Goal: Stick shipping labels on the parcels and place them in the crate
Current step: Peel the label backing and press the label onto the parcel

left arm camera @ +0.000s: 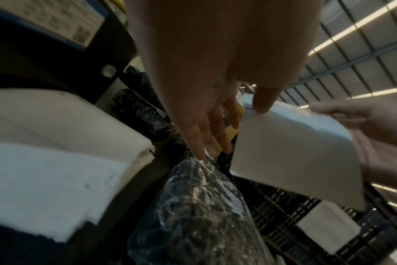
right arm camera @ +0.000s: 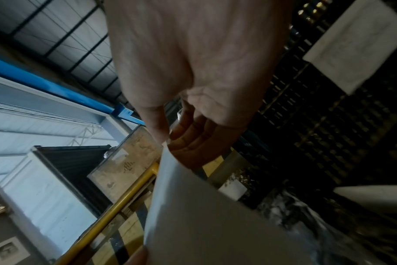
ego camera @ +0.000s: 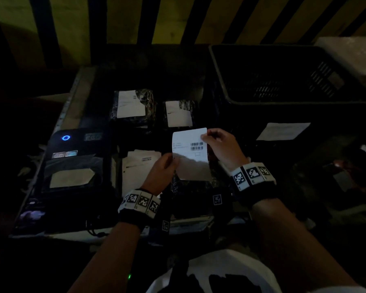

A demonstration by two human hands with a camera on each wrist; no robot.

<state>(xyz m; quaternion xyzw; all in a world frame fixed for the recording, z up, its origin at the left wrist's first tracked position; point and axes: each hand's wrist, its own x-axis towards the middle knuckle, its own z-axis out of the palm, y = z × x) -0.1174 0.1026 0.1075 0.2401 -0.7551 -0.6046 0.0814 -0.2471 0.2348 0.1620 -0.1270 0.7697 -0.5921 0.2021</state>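
A white shipping label (ego camera: 190,153) with two barcodes hangs in the air over the table's middle. My left hand (ego camera: 163,170) pinches its left edge, thumb on top (left arm camera: 264,100). My right hand (ego camera: 222,146) pinches its top right corner between thumb and fingers (right arm camera: 161,129). Below the label lies a dark parcel in shiny plastic wrap (left arm camera: 200,215), unlabelled on the part that shows. Two wrapped parcels with white labels (ego camera: 131,104) (ego camera: 179,113) lie farther back. The black slotted crate (ego camera: 283,75) stands at the back right.
A black label printer (ego camera: 72,163) with a blue light sits at the left. A stack of white label sheets (ego camera: 140,166) lies beside my left hand. A white sheet (ego camera: 283,131) is on the crate's front wall. Yellow and black striped barrier runs behind.
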